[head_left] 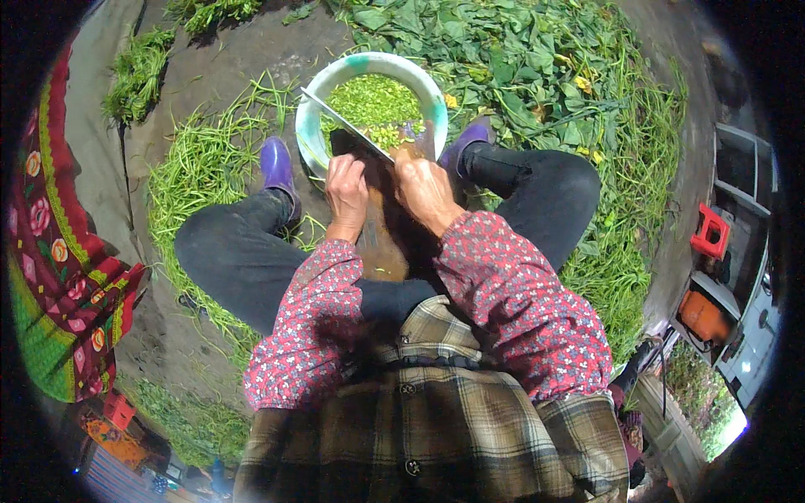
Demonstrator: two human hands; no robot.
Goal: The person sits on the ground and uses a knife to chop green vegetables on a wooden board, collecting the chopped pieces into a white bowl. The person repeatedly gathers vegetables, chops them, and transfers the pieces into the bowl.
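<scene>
over finely chopped greens (379, 99) in a round basin (434, 102) slants a straight blade (346, 124).

Tub (434, 105) between boots (277, 166), chopped greens (373, 99) in tub, knife (348, 122) over tub, hands (425, 186) at near rim, stems (197, 163) on floor (172, 344) to left, leaves (537, 92) to right, cloth (63, 285) at far left.

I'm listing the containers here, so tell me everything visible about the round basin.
The round basin is wide and looks plastic, whitish with green patches on its wall. It appears to stand upright between purple boots, holding finely chopped greens. A knife slants over its near left side. The left hand, right hand and brownish board partly hide its near rim; whether they touch it is unclear.
</scene>
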